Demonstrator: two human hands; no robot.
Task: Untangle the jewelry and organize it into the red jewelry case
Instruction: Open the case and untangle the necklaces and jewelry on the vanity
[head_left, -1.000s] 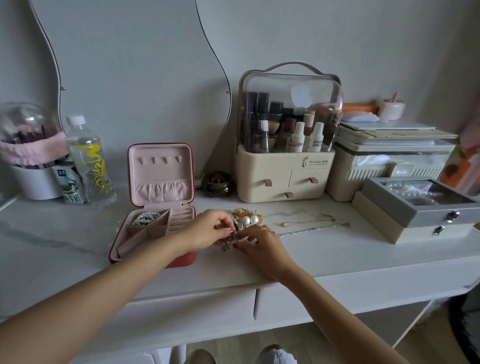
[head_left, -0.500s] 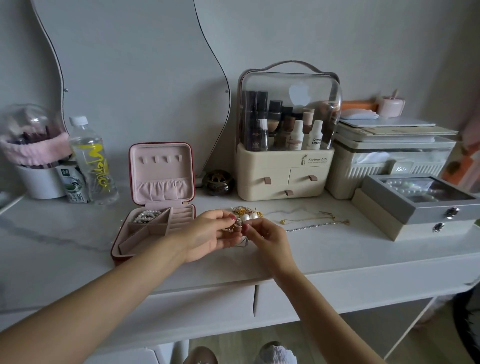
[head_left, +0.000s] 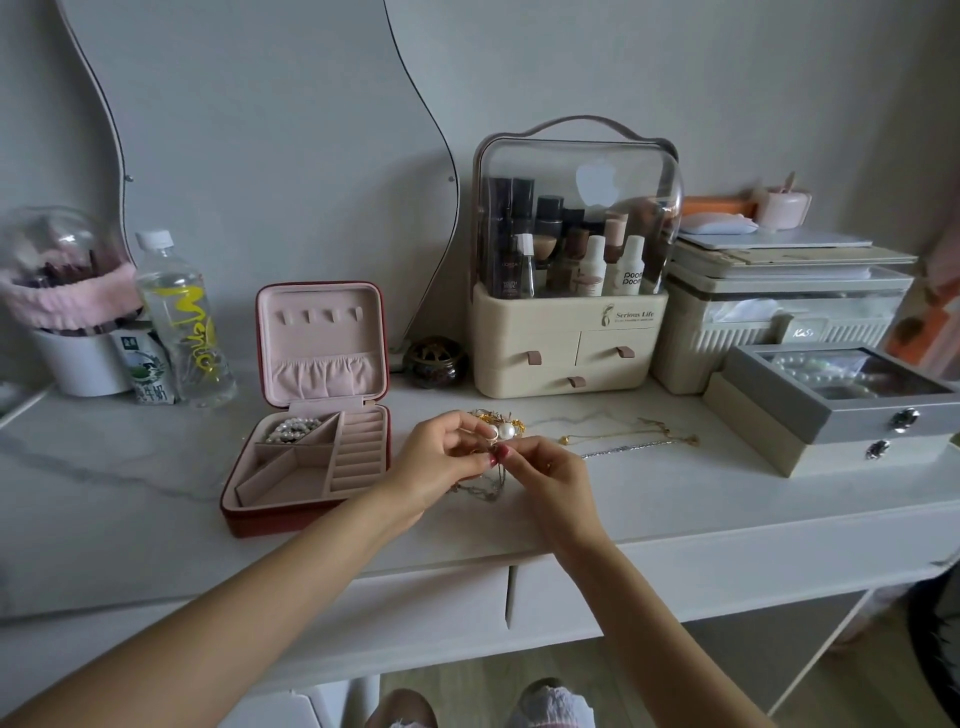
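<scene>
While chains dangle below, both hands' fingers (head_left: 485, 460) pinch the tangled jewelry (head_left: 500, 432) between them.

White marble-look vanity top (head_left: 104, 499), crowded along the back edge.

From my left along the wall I note a white tub (head_left: 83, 358) with a pink band, a small milk carton (head_left: 148, 371) and a clear water bottle (head_left: 184, 327) touching one another. My red jewelry case (head_left: 311, 457) lies open beside them, pearls in its rear compartment. Behind it sits a small dark jar (head_left: 435, 361), then a cream cosmetics organizer (head_left: 569, 343), a ribbed white storage box (head_left: 769, 332) and a grey jewelry box (head_left: 841, 410). Gold chains (head_left: 623, 434) and a silver chain (head_left: 628, 448) lie loose mid-surface, beside the tangled jewelry (head_left: 498, 423).
</scene>
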